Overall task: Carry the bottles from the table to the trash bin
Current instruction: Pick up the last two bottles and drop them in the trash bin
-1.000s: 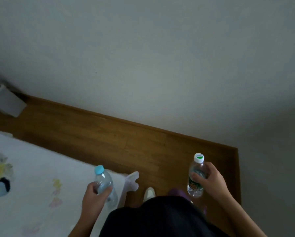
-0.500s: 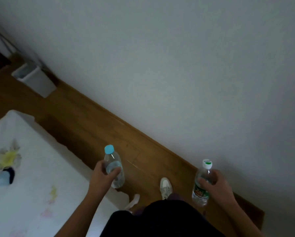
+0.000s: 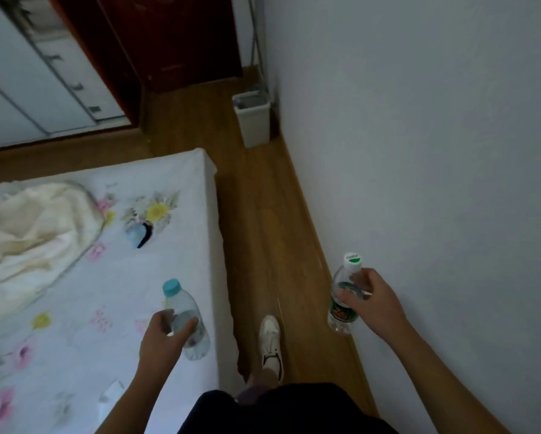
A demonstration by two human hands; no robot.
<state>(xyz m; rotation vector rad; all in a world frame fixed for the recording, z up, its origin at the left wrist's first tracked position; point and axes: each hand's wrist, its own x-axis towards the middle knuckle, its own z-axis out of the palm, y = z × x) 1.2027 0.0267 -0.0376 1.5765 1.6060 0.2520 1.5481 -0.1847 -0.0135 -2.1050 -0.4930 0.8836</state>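
Observation:
My left hand [image 3: 164, 338] grips a clear plastic bottle with a light blue cap [image 3: 186, 314], held over the right edge of the bed. My right hand [image 3: 372, 303] holds a clear bottle with a white cap and green label [image 3: 344, 296], close to the wall on the right. A pale trash bin [image 3: 253, 119] stands open on the wooden floor far ahead, against the wall's base. Both bottles are upright, tilted slightly.
A bed with a white flowered sheet [image 3: 75, 292] fills the left, with a cream blanket [image 3: 28, 230] and a small blue and black item [image 3: 139, 234] on it. A narrow strip of wooden floor [image 3: 262, 230] runs between bed and wall. My white shoe [image 3: 270, 339] is on it. A dark red door [image 3: 175, 42] and a wardrobe stand beyond.
The view has swung left along the wall, so the trash bin, door and wardrobe now lie ahead. Both hands still hold their bottles, and one foot has stepped forward.

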